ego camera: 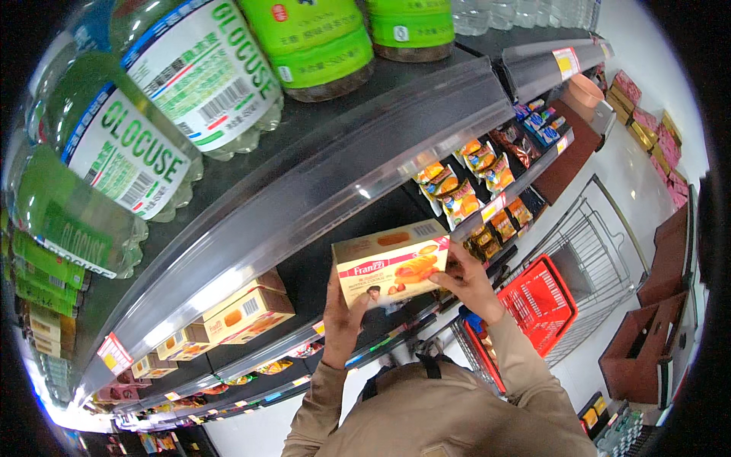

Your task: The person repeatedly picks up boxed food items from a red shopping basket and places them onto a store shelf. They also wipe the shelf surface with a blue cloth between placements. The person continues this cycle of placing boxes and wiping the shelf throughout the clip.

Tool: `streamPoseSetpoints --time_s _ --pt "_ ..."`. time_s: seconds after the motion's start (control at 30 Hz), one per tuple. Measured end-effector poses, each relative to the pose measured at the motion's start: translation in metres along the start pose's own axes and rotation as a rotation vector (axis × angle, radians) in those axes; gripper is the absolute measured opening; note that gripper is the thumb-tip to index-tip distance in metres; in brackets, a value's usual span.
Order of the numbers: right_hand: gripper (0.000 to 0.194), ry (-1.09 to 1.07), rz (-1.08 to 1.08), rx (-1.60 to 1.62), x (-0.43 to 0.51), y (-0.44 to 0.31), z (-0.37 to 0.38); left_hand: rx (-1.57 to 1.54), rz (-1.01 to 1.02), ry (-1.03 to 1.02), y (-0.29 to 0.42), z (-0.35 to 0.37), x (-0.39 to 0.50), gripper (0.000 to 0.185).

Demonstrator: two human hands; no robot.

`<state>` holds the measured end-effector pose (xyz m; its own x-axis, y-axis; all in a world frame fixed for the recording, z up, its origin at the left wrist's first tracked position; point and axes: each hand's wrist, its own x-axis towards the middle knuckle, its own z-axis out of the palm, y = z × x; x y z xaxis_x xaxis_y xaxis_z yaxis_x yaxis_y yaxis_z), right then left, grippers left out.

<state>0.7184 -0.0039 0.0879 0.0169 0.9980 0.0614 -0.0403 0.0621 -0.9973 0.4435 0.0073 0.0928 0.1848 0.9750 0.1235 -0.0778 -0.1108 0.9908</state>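
Note:
A cream and red Franzzi cookie box [394,265] is held up before the shelves, tilted, its printed front towards me. My left hand [342,314] grips its left end, the thumb on the lower front corner. At the right end my right hand [471,280] holds it with the thumb on the front face. Similar cookie boxes [248,314] sit on the lower shelf, to the left of my left hand. Packaged snacks [451,188] fill the same shelf level beyond the held box.
Large drink bottles [223,74] stand on the upper shelf behind a clear plastic edge strip [342,160]. A wire shopping cart [594,257] with a red plastic basket [542,308] is close on my right. Brown bins [639,354] stand beyond the cart.

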Motion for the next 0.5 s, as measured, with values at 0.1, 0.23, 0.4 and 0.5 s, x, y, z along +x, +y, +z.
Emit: streamPoseSetpoints --time_s 0.1,0.23,0.4,0.5 --pt "0.053 0.008 -0.142 -0.136 0.042 0.004 0.018 0.146 0.095 0.117 -0.008 -0.012 0.020 0.065" --pt "0.055 0.021 -0.278 -0.137 0.091 0.014 0.044 0.653 0.271 0.304 -0.017 -0.030 0.051 0.031" --pt "0.065 0.075 -0.375 -0.294 0.149 0.032 0.066 0.683 0.332 0.489 -0.046 -0.041 0.090 0.022" --pt "0.058 0.103 -0.425 -0.417 0.175 0.041 0.073 0.415 0.323 0.518 -0.065 -0.054 0.113 0.025"
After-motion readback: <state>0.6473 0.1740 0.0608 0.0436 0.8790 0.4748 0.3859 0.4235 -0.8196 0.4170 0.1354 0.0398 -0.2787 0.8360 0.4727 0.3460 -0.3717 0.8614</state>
